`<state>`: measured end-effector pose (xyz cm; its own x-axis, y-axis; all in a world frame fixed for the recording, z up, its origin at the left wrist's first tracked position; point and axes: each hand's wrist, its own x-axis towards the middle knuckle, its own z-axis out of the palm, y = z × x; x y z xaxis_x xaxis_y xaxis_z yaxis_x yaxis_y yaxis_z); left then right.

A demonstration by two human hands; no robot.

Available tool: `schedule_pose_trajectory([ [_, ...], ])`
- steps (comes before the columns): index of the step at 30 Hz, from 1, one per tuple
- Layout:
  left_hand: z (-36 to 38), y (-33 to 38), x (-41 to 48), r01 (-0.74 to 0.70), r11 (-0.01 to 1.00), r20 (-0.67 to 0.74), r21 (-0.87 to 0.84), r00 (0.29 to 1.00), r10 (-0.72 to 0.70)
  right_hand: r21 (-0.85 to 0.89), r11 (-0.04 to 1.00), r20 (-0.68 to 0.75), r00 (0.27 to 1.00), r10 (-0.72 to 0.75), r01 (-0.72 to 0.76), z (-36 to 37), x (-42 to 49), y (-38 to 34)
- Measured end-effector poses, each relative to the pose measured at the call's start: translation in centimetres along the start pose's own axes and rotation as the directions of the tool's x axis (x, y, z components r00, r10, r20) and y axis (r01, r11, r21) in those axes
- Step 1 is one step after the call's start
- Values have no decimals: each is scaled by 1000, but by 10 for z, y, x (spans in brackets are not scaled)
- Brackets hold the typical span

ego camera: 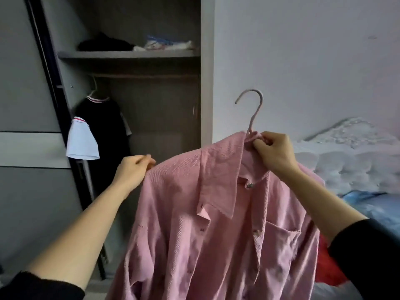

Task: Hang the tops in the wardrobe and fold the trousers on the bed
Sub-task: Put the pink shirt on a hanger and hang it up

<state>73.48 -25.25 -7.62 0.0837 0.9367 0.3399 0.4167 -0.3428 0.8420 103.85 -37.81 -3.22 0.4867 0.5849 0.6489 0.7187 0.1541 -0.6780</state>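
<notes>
Wardrobe (129, 54) holds one top (104, 131), right hand (276, 153) one shirt (194, 224).

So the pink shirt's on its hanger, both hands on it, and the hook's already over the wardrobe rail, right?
Not the hook: the head view shows it free in the air, away from the wardrobe rail. The pink shirt is on its hanger, with the left hand and right hand on it.
</notes>
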Motion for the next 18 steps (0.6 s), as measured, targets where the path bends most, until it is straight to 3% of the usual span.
schedule_pose_trajectory([
  [2,-9,9,6,-161,986,-33,47,986,163,29,1000,42,999,2,-3,34,5,-13],
  [4,-8,13,11,-371,901,72,227,929,364,44,999,77,997,-1,-2,67,11,-28],
  [6,-1,9,21,-490,791,146,366,870,471,65,998,125,992,-27,19,97,17,-39],
  [8,0,-1,41,-502,787,39,358,850,525,114,992,208,976,-70,47,123,22,-49],
  [11,-10,-21,70,-444,847,-122,293,861,493,249,965,283,947,-156,84,144,32,-56],
  [14,-22,-41,100,-408,864,-170,295,867,468,331,943,266,957,-118,24,168,55,-44],
  [18,-31,-66,144,-364,893,-224,266,877,424,289,957,436,889,-139,8,214,86,-25],
])
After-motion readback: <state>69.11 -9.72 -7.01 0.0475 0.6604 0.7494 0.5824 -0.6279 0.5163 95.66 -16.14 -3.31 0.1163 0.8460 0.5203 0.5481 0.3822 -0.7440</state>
